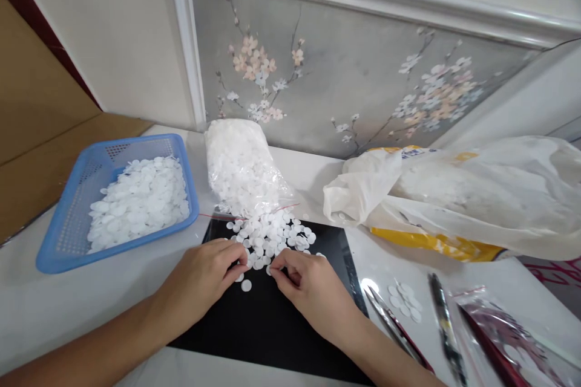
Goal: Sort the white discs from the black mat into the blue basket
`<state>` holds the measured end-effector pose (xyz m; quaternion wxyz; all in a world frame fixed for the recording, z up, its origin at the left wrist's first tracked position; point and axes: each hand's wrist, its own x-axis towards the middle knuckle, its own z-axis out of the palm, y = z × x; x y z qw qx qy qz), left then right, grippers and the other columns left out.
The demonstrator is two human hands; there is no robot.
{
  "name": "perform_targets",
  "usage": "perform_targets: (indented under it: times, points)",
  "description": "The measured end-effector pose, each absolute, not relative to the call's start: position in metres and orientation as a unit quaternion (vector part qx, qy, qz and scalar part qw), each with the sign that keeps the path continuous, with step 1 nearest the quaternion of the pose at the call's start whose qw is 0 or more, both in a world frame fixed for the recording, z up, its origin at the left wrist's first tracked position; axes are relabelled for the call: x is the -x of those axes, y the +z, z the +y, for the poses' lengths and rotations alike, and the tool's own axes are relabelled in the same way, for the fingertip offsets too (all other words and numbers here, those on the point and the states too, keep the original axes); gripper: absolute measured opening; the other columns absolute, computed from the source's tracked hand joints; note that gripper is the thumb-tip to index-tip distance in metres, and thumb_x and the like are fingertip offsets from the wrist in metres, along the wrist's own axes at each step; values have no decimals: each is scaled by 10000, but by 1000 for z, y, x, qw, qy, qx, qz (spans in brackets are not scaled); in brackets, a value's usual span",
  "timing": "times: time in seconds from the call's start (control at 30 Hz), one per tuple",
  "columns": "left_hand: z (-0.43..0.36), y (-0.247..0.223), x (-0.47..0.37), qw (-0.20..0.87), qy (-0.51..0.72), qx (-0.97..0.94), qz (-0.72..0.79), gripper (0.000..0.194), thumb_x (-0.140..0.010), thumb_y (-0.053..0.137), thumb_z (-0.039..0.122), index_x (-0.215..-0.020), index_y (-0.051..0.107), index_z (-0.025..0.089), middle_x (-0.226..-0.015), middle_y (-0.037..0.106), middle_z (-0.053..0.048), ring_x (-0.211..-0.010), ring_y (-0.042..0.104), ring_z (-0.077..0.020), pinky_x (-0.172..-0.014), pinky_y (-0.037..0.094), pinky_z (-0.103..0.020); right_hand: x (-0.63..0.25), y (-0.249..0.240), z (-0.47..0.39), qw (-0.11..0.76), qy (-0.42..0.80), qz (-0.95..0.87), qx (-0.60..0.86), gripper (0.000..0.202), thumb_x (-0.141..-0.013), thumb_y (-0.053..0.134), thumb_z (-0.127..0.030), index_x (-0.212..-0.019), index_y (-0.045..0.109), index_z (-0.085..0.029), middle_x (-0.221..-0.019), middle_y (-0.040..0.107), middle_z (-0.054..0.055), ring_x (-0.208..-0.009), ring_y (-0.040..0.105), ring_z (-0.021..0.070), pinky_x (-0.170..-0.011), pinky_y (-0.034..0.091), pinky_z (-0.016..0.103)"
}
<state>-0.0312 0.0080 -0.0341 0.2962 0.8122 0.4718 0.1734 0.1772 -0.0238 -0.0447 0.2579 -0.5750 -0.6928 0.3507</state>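
head view is showing the left hand [204, 272] holding its fingers together, any grip unclear, the right hand [313, 290] pinching a single disc [269, 270], and white discs [265, 237] lying at the black mat's [263, 329] twelve o'clock.

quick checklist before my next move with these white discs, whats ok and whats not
1. Small round white discs within reach: ok, loose pile at both hands' fingertips.
2. Right hand has a disc: ok, one seems pinched at the fingertips.
3. Left hand has a disc: cannot tell, the fingers hide it.
4. Flat black rectangular mat clear of discs near you: ok, bare between the forearms.
5. Clear plastic bag of discs closed: not ok, discs lie spread from its near end.
6. Blue perforated plastic basket upright: ok, discs inside.
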Motion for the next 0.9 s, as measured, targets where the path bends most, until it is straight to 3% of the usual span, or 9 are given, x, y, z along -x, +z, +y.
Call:
perform_targets:
  times: [0.1,0.2,0.33,0.4,0.57,0.77,0.9]
  points:
    - [7,-28,29,338,168,-778,502,162,-900,526,301,-750,541,241,-676,568,32,-627,507,-166,-587,301,-266,-177,-39,-24,289,448,-622,573,151,-861,557,-284,-728,571,-216,-544,389,-63,-500,340,108,-498,260,253]
    - [6,-23,25,452,173,-711,509,183,-932,482,359,-792,499,243,-639,540,52,-610,474,-151,-580,310,-257,-178,-36,-23,332,569,-520,544,201,-846,590,-363,-736,536,-203,-537,441,-67,-483,324,88,-474,239,235]
    - [4,-19,21,651,168,-593,444,200,-917,517,394,-819,474,225,-788,691,12,-585,434,-115,-567,323,-244,-177,-35,-23,353,693,-401,483,296,-812,644,-441,-752,484,-200,-539,566,-51,-397,250,39,-424,131,220]
    - [4,-19,20,701,170,-547,424,239,-854,612,399,-787,482,210,-875,716,-19,-568,416,-96,-541,308,-235,-176,-35,-23,356,720,-377,461,332,-804,660,-463,-749,467,-198,-580,623,-25,-383,285,28,-411,124,210]
    - [4,-22,20,694,206,-525,447,241,-760,712,360,-751,542,189,-828,662,-3,-648,496,-104,-583,354,-225,-175,-36,-23,363,734,-371,438,335,-783,714,-436,-743,503,-179,-673,676,21,-497,490,64,-412,249,180]
    - [3,-24,20,689,215,-506,472,150,-806,627,310,-849,573,176,-803,683,-19,-596,536,-99,-490,278,-218,-178,-40,-22,371,712,-401,441,322,-739,782,-390,-816,565,-164,-745,668,14,-572,535,78,-450,335,178]
    - [2,-24,20,706,227,-479,471,217,-868,567,366,-894,616,157,-752,644,-15,-632,561,-111,-475,263,-219,-178,-40,-23,359,707,-421,441,352,-753,757,-425,-928,619,-154,-767,646,17,-642,590,118,-477,384,198]
